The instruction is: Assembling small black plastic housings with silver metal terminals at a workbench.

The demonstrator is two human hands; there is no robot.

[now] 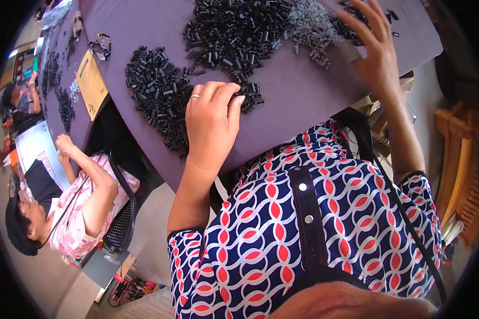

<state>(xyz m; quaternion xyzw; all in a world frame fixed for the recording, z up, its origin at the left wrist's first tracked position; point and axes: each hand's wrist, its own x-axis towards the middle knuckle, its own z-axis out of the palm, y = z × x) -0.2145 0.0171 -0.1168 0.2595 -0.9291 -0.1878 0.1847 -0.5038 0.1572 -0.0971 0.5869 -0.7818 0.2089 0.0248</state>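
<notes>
My left hand (212, 119), with a ring on one finger, is at the near side of the table, its fingers curled and thumb and forefinger close together. Whatever they pinch is hidden among small black plastic parts. A pile of black tubular plastic pieces (151, 87) lies to its left, and a larger black pile (234, 34) lies beyond it. My right hand (377, 61) is raised at the right with its fingers spread, nothing seen in them. Beside it is a heap of small silvery coil springs (310, 26). More small black parts lie behind those fingers.
A purple cloth (298, 95) covers the table. A yellow envelope (92, 85) and a wristwatch (101, 45) lie at the left. Another person (85, 196) sits on a black chair there, with a further person (24, 98) beyond. Wooden furniture (457, 170) stands at the right.
</notes>
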